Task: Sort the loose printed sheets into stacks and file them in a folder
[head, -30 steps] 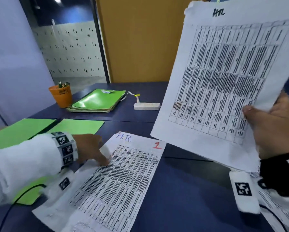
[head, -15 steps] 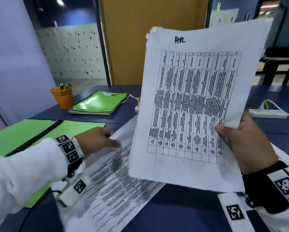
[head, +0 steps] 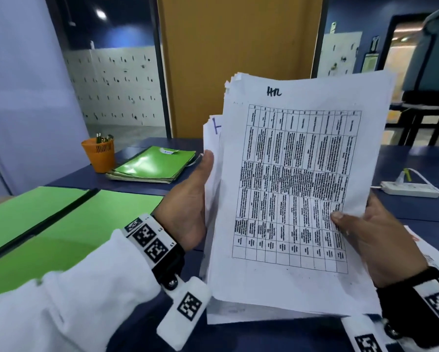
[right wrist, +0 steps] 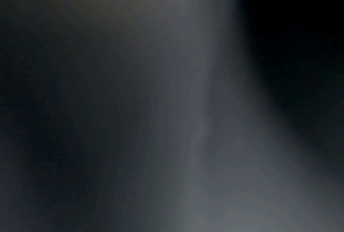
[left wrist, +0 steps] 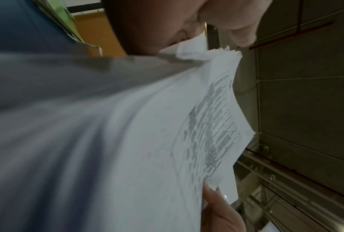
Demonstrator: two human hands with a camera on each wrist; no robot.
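Note:
A stack of printed sheets (head: 289, 189) stands nearly upright above the dark blue table, its front page a table of text headed "HR". My left hand (head: 187, 199) grips the stack's left edge, thumb up along it. My right hand (head: 376, 235) holds the lower right, thumb pressed on the front page. An open green folder (head: 60, 224) lies flat to the left. The left wrist view shows the blurred stack (left wrist: 207, 125) from its edge, with a fingertip of the other hand at the bottom. The right wrist view is dark and shows nothing.
A pile of closed green folders (head: 154, 165) and an orange pen cup (head: 99, 154) sit at the back left. A white power strip (head: 409, 190) with its cable lies at the right. More printed sheets (head: 431, 257) lie under my right wrist.
My left hand lifted the sheets from the table and joined them behind the sheets in my right hand. The combined stack now stands upright between both hands, nearer the middle.

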